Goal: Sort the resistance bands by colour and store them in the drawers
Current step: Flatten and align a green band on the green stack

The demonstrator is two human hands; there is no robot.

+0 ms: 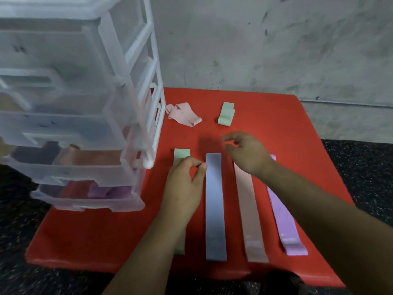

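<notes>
Two hands mid-frame: left hand (185,184) curled at blue band (214,209) edge (grip unclear); right hand (247,155) loosely open; purple band (280,211) tag illegible.

— What is covered by the hands?
— Most of the green band (181,155), by the left hand (184,184) and arm; the far ends of the pink band (248,209) and purple band (282,220), by the right hand (246,155).
— And the drawer unit (63,103)?
— Cut off at the left, blurred.

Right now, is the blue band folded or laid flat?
Laid flat: the blue band lies as one long straight strip on the red mat.
</notes>
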